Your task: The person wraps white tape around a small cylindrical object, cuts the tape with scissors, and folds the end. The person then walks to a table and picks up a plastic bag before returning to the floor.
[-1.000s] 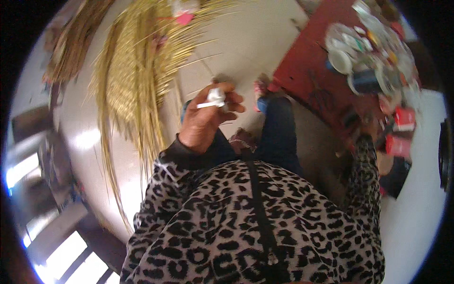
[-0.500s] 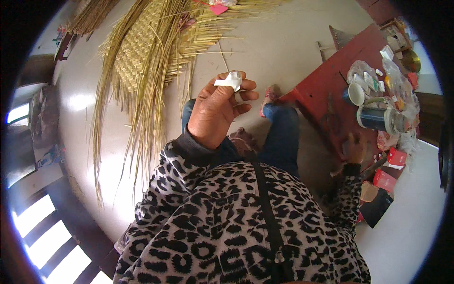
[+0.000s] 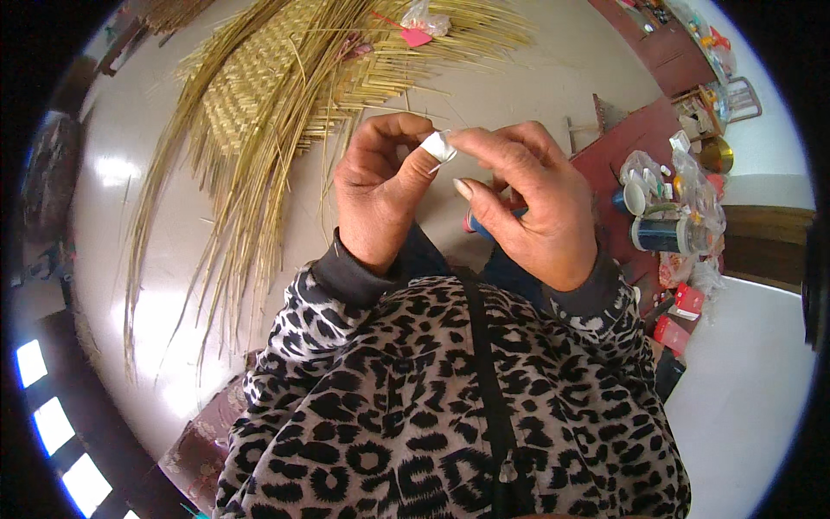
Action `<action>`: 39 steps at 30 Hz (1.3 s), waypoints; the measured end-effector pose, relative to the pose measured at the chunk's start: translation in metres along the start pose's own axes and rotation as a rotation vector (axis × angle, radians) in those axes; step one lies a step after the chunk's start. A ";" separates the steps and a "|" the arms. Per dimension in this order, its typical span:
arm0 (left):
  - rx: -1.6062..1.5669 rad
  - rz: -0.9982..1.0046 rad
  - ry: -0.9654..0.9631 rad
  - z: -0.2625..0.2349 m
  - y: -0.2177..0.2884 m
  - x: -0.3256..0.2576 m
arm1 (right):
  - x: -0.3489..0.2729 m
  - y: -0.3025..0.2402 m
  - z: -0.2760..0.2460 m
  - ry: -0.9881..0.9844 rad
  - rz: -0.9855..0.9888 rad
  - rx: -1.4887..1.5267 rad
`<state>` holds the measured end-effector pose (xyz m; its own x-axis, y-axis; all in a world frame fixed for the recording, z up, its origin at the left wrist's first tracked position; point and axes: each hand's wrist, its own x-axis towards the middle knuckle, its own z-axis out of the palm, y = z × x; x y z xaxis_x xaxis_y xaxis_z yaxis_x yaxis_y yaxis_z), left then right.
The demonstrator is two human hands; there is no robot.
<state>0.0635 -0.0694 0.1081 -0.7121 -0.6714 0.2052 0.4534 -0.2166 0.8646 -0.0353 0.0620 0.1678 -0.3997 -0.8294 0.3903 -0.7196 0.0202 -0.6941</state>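
Observation:
In front of my chest, my left hand (image 3: 380, 182) is closed, its fingers curled behind the thumb. A small white strip (image 3: 439, 146), which looks like tape or paper, lies around the tip of that thumb. One thin end of the strip sticks out below. From the right comes my right hand (image 3: 536, 199), its index fingertip touching the strip's upper edge. The right thumb stays apart from the index finger, with nothing visible between them. Beyond both hands, a woven straw mat (image 3: 246, 99) with long loose stalks (image 3: 220, 233) lies on the floor.
At the right, a dark red table (image 3: 618, 160) carries a large spool of dark thread (image 3: 661, 234), a white cup (image 3: 635, 198), plastic bags (image 3: 692, 186) and red boxes (image 3: 687, 300). A pink piece (image 3: 416, 37) and a clear bag (image 3: 425, 17) lie at the mat's far edge.
My right hand has come up from beside the table to touch the white strip. The strip now sits closer around my left thumb tip. The view has shifted slightly.

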 end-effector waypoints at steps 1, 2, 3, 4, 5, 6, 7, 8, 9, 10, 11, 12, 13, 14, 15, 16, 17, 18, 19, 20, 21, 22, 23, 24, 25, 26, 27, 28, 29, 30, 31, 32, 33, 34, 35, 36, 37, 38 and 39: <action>-0.024 -0.012 -0.003 -0.007 0.002 -0.002 | 0.002 -0.003 0.007 -0.023 -0.014 -0.009; -0.044 -0.029 -0.005 -0.014 0.004 -0.005 | 0.004 -0.005 0.016 -0.021 -0.030 -0.015; -0.063 -0.048 -0.011 -0.019 0.005 -0.007 | 0.005 -0.007 0.022 -0.030 -0.054 -0.033; -0.064 -0.051 -0.020 -0.023 0.006 -0.008 | 0.006 -0.008 0.028 -0.016 -0.060 0.003; -0.064 -0.054 -0.030 -0.026 0.007 -0.009 | 0.006 -0.009 0.032 -0.015 -0.076 0.028; -0.063 -0.056 -0.041 -0.030 0.008 -0.010 | 0.006 -0.009 0.035 -0.012 -0.093 0.052; -0.099 -0.115 -0.039 -0.033 0.009 -0.010 | 0.006 -0.010 0.036 -0.008 -0.076 0.079; -0.132 -0.174 -0.038 -0.038 0.011 -0.011 | 0.006 -0.010 0.037 -0.004 -0.059 0.107; -0.164 -0.233 -0.036 -0.042 0.013 -0.011 | 0.004 -0.011 0.036 -0.007 -0.037 0.115; -0.222 -0.286 -0.051 -0.045 0.014 -0.013 | 0.003 -0.012 0.036 0.001 -0.035 0.157; -0.279 -0.339 -0.067 -0.048 0.015 -0.014 | 0.002 -0.013 0.035 0.001 -0.026 0.179; -0.350 -0.384 -0.096 -0.050 0.016 -0.016 | 0.000 -0.014 0.035 0.002 -0.017 0.201; -0.437 -0.424 -0.137 -0.053 0.017 -0.017 | -0.002 -0.016 0.034 0.000 -0.026 0.185; -0.484 -0.442 -0.163 -0.054 0.017 -0.019 | -0.003 -0.017 0.034 -0.002 -0.036 0.169; -0.530 -0.459 -0.190 -0.055 0.018 -0.020 | -0.005 -0.018 0.034 -0.003 -0.046 0.154; -0.563 -0.486 -0.203 -0.055 0.018 -0.022 | -0.007 -0.019 0.035 0.005 -0.062 0.150; -0.593 -0.474 -0.223 -0.055 0.018 -0.024 | -0.009 -0.020 0.036 0.014 -0.079 0.147; -0.609 -0.471 -0.229 -0.054 0.018 -0.027 | -0.010 -0.020 0.036 0.024 -0.095 0.144; -0.631 -0.467 -0.238 -0.053 0.018 -0.029 | -0.012 -0.021 0.036 0.026 -0.098 0.126; -0.634 -0.460 -0.256 -0.053 0.018 -0.030 | -0.014 -0.021 0.034 0.028 -0.101 0.107; -0.642 -0.452 -0.277 -0.052 0.018 -0.031 | -0.017 -0.021 0.033 0.031 -0.103 0.088; -0.651 -0.443 -0.298 -0.053 0.017 -0.031 | -0.019 -0.022 0.031 0.034 -0.094 0.088; -0.636 -0.437 -0.345 -0.052 0.016 -0.031 | -0.021 -0.020 0.028 0.036 -0.085 0.088; -0.620 -0.430 -0.392 -0.054 0.016 -0.030 | -0.023 -0.020 0.027 0.041 -0.070 0.089; -0.596 -0.419 -0.431 -0.054 0.015 -0.030 | -0.026 -0.019 0.026 0.044 -0.076 0.089; -0.609 -0.428 -0.427 -0.055 0.014 -0.031 | -0.028 -0.018 0.026 0.052 -0.075 0.088; -0.616 -0.434 -0.415 -0.055 0.013 -0.033 | -0.031 -0.017 0.026 0.059 -0.073 0.088; -0.629 -0.437 -0.411 -0.055 0.012 -0.035 | -0.033 -0.015 0.025 0.068 -0.079 0.068; -0.613 -0.433 -0.422 -0.055 0.012 -0.035 | -0.035 -0.014 0.025 0.078 -0.083 0.048; -0.603 -0.427 -0.442 -0.055 0.011 -0.035 | -0.038 -0.012 0.024 0.087 -0.088 0.029; -0.593 -0.421 -0.461 -0.055 0.010 -0.034 | -0.039 -0.010 0.022 0.090 -0.090 0.036; -0.580 -0.415 -0.454 -0.055 0.010 -0.035 | -0.040 -0.008 0.021 0.093 -0.094 0.042; -0.568 -0.413 -0.454 -0.055 0.009 -0.033 | -0.038 -0.004 0.018 0.112 -0.082 0.045; -0.554 -0.406 -0.448 -0.054 0.009 -0.033 | -0.040 -0.004 0.018 0.124 0.011 0.199; -0.525 -0.406 -0.449 -0.054 0.009 -0.032 | -0.042 -0.003 0.016 0.144 0.114 0.353; -0.496 -0.405 -0.449 -0.054 0.009 -0.032 | -0.043 -0.003 0.015 0.162 0.217 0.508; -0.465 -0.396 -0.458 -0.053 0.009 -0.031 | -0.043 -0.001 0.013 0.153 0.243 0.535; -0.464 -0.404 -0.450 -0.053 0.009 -0.031 | -0.044 0.000 0.011 0.131 0.299 0.632; -0.462 -0.403 -0.453 -0.052 0.009 -0.032 | -0.044 0.001 0.009 0.109 0.354 0.729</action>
<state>0.1181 -0.0868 0.0861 -0.9752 -0.1432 0.1689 0.2195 -0.7249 0.6529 -0.0135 0.0939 0.1443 -0.6137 -0.7825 0.1048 -0.0055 -0.1285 -0.9917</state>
